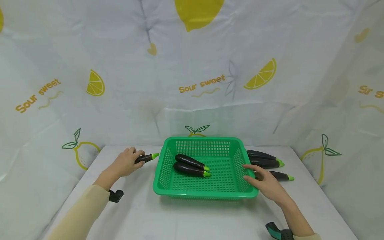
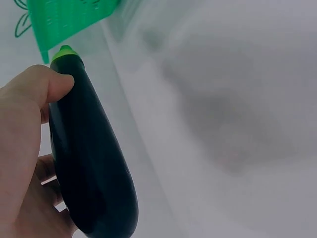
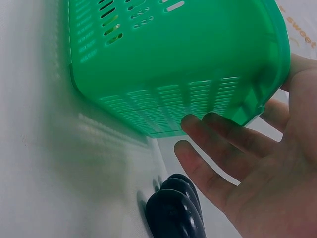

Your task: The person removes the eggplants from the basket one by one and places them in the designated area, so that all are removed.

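My left hand [image 1: 127,161] grips a dark purple eggplant [image 2: 91,148] with a green cap, just left of the green plastic basket [image 1: 207,195]. In the left wrist view, the thumb lies across the eggplant near its cap and the other fingers are behind it. My right hand [image 1: 267,183] holds the basket's right rim, some fingers against the outer wall [image 3: 163,64] and others reaching over the edge. Inside the basket, toward the left, two eggplants [image 1: 189,169] lie side by side.
To the right of the basket, three more eggplants [image 1: 265,162] rest on the white table [image 1: 135,216], one partly hidden by my right hand. A white curtain with lemon prints [image 1: 135,100] hangs behind and around the table.
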`<state>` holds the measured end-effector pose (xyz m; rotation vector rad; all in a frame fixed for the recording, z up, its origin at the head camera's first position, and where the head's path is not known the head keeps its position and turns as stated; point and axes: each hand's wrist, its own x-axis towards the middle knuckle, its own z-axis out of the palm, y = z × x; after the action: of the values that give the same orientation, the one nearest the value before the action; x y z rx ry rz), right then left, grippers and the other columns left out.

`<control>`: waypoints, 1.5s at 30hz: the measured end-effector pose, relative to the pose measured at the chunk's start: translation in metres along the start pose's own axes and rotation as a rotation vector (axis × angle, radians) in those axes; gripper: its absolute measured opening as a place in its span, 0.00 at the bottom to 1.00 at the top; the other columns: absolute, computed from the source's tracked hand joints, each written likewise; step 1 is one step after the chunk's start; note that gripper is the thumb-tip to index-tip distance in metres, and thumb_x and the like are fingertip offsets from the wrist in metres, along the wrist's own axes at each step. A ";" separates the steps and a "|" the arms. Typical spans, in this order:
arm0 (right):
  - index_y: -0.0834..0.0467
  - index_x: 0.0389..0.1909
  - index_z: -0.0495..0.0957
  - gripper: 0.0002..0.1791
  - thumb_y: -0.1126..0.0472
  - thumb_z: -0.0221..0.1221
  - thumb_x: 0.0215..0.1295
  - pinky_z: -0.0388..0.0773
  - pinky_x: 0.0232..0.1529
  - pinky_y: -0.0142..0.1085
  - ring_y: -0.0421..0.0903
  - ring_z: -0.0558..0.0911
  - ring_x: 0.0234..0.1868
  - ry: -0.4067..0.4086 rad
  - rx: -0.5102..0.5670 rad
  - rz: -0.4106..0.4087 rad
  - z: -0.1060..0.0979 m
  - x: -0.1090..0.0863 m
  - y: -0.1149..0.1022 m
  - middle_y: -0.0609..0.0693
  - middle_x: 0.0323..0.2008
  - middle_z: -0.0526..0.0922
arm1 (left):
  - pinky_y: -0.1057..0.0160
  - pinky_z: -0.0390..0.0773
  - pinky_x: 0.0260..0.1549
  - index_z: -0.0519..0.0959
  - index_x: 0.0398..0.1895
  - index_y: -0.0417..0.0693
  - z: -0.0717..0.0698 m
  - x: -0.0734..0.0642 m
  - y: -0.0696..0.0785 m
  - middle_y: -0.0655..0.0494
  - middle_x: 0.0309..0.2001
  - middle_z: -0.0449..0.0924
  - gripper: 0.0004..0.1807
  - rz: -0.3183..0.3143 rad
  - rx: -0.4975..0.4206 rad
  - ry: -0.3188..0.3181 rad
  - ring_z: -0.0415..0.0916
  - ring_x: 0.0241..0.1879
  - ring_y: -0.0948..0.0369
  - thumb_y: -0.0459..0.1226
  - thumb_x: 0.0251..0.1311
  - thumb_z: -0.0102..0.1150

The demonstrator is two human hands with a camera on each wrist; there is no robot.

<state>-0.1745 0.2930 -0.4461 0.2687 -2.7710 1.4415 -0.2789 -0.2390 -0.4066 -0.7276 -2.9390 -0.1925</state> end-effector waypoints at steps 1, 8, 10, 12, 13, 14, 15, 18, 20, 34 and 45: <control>0.56 0.71 0.70 0.31 0.48 0.60 0.74 0.77 0.55 0.60 0.70 0.73 0.65 0.000 0.002 0.000 0.000 0.000 0.000 0.66 0.69 0.69 | 0.50 0.72 0.35 0.79 0.55 0.46 0.003 0.000 -0.001 0.46 0.40 0.73 0.16 -0.005 -0.004 -0.005 0.68 0.36 0.52 0.43 0.68 0.61; 0.57 0.71 0.70 0.31 0.47 0.61 0.73 0.79 0.52 0.55 0.67 0.76 0.62 0.006 0.008 0.006 0.001 0.000 0.000 0.67 0.68 0.70 | 0.49 0.72 0.36 0.79 0.57 0.47 0.022 0.000 -0.009 0.47 0.41 0.72 0.17 -0.034 -0.032 -0.034 0.67 0.38 0.52 0.43 0.69 0.61; 0.56 0.71 0.70 0.31 0.47 0.61 0.73 0.79 0.52 0.56 0.67 0.76 0.62 0.006 0.008 0.006 0.001 0.000 -0.001 0.67 0.68 0.70 | 0.48 0.73 0.37 0.78 0.57 0.47 0.028 0.000 -0.011 0.46 0.42 0.72 0.17 -0.036 -0.035 -0.052 0.67 0.38 0.52 0.43 0.69 0.61; 0.56 0.71 0.70 0.31 0.47 0.61 0.73 0.78 0.53 0.58 0.67 0.76 0.63 0.006 0.006 0.005 0.001 0.000 -0.001 0.67 0.68 0.70 | 0.48 0.73 0.38 0.78 0.58 0.48 0.035 0.001 -0.012 0.46 0.42 0.72 0.17 -0.035 -0.031 -0.068 0.67 0.38 0.52 0.43 0.70 0.61; 0.56 0.71 0.70 0.31 0.47 0.61 0.73 0.78 0.53 0.58 0.67 0.76 0.63 0.006 0.007 0.004 0.001 0.000 -0.001 0.67 0.68 0.70 | 0.48 0.74 0.38 0.78 0.58 0.48 0.037 0.001 -0.012 0.46 0.43 0.72 0.17 -0.037 -0.031 -0.077 0.67 0.39 0.52 0.43 0.70 0.61; 0.56 0.71 0.70 0.31 0.47 0.61 0.73 0.78 0.53 0.58 0.67 0.76 0.63 0.008 0.006 0.004 0.001 0.000 -0.001 0.67 0.68 0.71 | 0.48 0.74 0.39 0.78 0.58 0.48 0.040 0.001 -0.012 0.46 0.43 0.72 0.17 -0.039 -0.032 -0.085 0.67 0.39 0.52 0.43 0.70 0.61; 0.56 0.71 0.70 0.31 0.47 0.61 0.73 0.78 0.53 0.58 0.67 0.76 0.62 0.008 0.006 0.005 0.001 0.000 -0.001 0.67 0.68 0.71 | 0.48 0.74 0.39 0.78 0.58 0.49 0.042 0.000 -0.012 0.47 0.43 0.72 0.17 -0.043 -0.035 -0.095 0.67 0.39 0.52 0.43 0.70 0.61; 0.56 0.71 0.71 0.31 0.48 0.61 0.73 0.79 0.52 0.57 0.66 0.77 0.61 0.014 -0.002 0.005 0.002 0.001 0.000 0.67 0.67 0.72 | 0.48 0.74 0.40 0.78 0.58 0.49 0.048 0.000 -0.011 0.47 0.43 0.71 0.17 -0.059 -0.045 -0.117 0.67 0.40 0.52 0.43 0.69 0.62; 0.56 0.71 0.71 0.30 0.48 0.61 0.73 0.79 0.52 0.57 0.66 0.77 0.61 0.018 -0.010 0.004 0.002 0.001 0.000 0.66 0.67 0.72 | 0.48 0.74 0.40 0.79 0.58 0.49 0.052 -0.001 -0.010 0.47 0.43 0.71 0.17 -0.070 -0.050 -0.126 0.67 0.40 0.52 0.42 0.69 0.62; 0.57 0.71 0.71 0.31 0.48 0.61 0.73 0.79 0.52 0.57 0.67 0.77 0.62 0.013 -0.021 0.004 0.001 -0.001 -0.002 0.67 0.68 0.71 | 0.40 0.74 0.50 0.79 0.61 0.46 0.058 0.000 -0.008 0.43 0.49 0.74 0.19 -0.046 0.008 -0.097 0.71 0.47 0.45 0.39 0.69 0.59; 0.58 0.71 0.71 0.30 0.50 0.61 0.73 0.80 0.50 0.55 0.65 0.78 0.61 0.010 -0.019 0.002 0.001 0.000 -0.004 0.67 0.67 0.72 | 0.36 0.70 0.57 0.77 0.63 0.45 0.058 0.003 -0.004 0.37 0.56 0.73 0.21 -0.085 -0.045 -0.059 0.71 0.56 0.39 0.38 0.68 0.56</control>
<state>-0.1736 0.2901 -0.4436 0.2582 -2.7762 1.4122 -0.2878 -0.2325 -0.4633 -0.6247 -3.0335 -0.2487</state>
